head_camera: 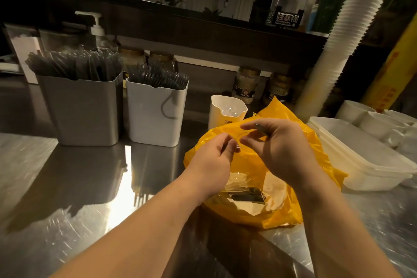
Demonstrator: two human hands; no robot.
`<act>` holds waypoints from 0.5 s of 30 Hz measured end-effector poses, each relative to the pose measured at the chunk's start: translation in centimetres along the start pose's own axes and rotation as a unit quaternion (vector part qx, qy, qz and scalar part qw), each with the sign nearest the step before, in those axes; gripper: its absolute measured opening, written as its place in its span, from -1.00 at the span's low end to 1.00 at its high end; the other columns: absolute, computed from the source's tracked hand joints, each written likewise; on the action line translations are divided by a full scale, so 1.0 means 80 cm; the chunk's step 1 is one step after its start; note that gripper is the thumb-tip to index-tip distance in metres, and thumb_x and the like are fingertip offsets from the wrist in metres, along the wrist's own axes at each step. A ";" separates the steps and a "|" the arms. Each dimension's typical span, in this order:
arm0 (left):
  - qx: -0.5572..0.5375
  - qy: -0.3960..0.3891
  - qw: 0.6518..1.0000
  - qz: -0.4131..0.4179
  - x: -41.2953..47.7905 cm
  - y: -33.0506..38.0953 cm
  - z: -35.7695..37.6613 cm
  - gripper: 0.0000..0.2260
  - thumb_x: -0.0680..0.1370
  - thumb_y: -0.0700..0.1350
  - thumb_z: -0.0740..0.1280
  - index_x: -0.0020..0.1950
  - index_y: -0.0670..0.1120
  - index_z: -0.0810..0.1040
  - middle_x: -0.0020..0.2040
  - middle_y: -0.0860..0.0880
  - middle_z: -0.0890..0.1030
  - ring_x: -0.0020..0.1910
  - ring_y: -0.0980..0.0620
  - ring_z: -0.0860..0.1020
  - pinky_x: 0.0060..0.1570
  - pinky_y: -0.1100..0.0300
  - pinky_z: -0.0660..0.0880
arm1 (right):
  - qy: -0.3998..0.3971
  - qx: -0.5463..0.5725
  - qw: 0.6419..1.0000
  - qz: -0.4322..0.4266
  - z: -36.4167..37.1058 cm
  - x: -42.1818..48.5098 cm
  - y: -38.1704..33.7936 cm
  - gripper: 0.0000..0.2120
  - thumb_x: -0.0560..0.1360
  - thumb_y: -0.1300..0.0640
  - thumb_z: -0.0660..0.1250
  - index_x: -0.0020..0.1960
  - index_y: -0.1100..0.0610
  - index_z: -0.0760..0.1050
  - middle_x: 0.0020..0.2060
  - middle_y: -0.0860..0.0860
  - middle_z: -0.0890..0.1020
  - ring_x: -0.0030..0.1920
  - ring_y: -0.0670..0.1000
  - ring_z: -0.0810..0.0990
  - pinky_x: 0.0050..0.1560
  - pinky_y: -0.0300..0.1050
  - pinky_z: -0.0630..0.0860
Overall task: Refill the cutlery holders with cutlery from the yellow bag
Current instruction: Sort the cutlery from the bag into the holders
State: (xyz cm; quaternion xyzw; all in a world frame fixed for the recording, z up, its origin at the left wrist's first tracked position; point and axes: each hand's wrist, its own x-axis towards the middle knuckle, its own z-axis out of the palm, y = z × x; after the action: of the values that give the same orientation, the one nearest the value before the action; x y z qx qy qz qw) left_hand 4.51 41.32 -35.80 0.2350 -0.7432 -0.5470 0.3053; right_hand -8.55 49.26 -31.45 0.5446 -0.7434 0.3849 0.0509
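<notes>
Stainless-steel counter (67,187) in a dim café bar, head view: a person's left hand (214,156) and right hand (277,149) each pinched a thin clear wrapper (240,136) stretched between them, just above the open mouth of one yellow bag (282,210). Wrapped cutlery (243,189) showed inside the bag. It likely handles light, crinkly and slippery, best gripped by the stiff handles. Three holders stood behind: a grey holder (79,110) and a white holder (153,117), both packed, and a small cream holder (216,117).
</notes>
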 end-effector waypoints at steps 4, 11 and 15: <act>-0.070 0.022 0.997 -0.005 0.002 0.005 -0.006 -0.83 0.70 0.06 0.12 0.08 0.12 0.50 0.03 0.08 0.60 0.08 0.08 0.56 0.18 0.11 0.54 | -0.067 -0.007 0.998 0.009 -0.019 0.035 -0.024 -0.92 0.49 0.13 0.48 -0.01 0.07 0.69 -0.13 -0.07 0.69 -0.08 -0.10 0.63 -0.11 -0.26 0.59; -0.027 0.097 0.994 -0.046 0.010 -0.002 -0.015 -0.77 0.66 0.15 0.15 0.24 0.10 0.43 0.13 0.10 0.56 0.07 0.09 0.55 0.09 0.13 0.58 | 0.074 -0.102 0.992 -0.016 -0.052 0.151 -0.019 -0.91 0.51 0.16 0.47 -0.01 0.13 0.70 -0.13 0.02 0.71 -0.11 -0.01 0.67 -0.07 -0.07 0.65; -0.012 0.085 0.996 -0.025 0.006 -0.002 -0.012 -0.81 0.69 0.10 0.17 0.08 0.05 0.51 -0.02 0.07 0.59 -0.01 0.07 0.56 -0.08 0.25 0.50 | 0.079 -0.177 0.981 -0.008 -0.021 0.179 0.002 -0.93 0.55 0.13 0.43 -0.02 0.07 0.69 -0.17 -0.03 0.70 -0.18 -0.02 0.65 -0.11 -0.02 0.66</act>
State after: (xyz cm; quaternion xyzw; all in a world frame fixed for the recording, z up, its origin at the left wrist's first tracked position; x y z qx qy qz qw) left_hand 4.87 40.27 -35.65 0.2957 -0.7020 -0.5408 0.3567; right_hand -14.99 39.31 -23.23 0.5005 -0.7891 0.2891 0.2082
